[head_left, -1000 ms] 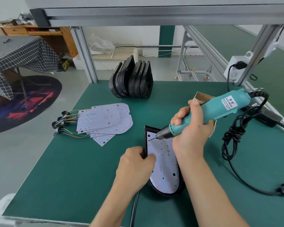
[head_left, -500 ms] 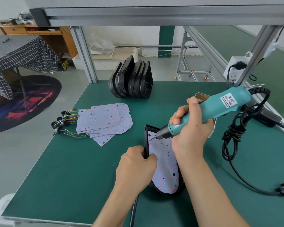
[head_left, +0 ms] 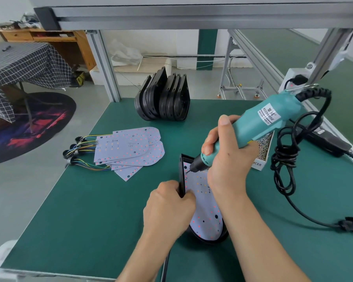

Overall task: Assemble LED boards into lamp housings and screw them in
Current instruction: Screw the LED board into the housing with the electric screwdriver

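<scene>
Low in the centre of the frame, left hand [head_left: 168, 208] curled over the left rim of a black lamp housing [head_left: 181, 176], fingers gripping its edge and touching the white LED board [head_left: 206, 216] seated inside. Just above, right hand [head_left: 227, 157] wrapped tight round a teal electric screwdriver [head_left: 257, 124], tilted down to the left, bit tip resting on the board's upper left corner. Right of that, coiled black power cord [head_left: 285, 159] hanging from the tool's rear, and a small open box of screws [head_left: 264, 147] partly hidden behind it. Left of centre on the green work mat [head_left: 90, 210], a fanned stack of spare LED boards [head_left: 130, 147] with coloured wires. Farther back, upper centre, a row of empty black housings [head_left: 163, 98] standing on edge.
</scene>
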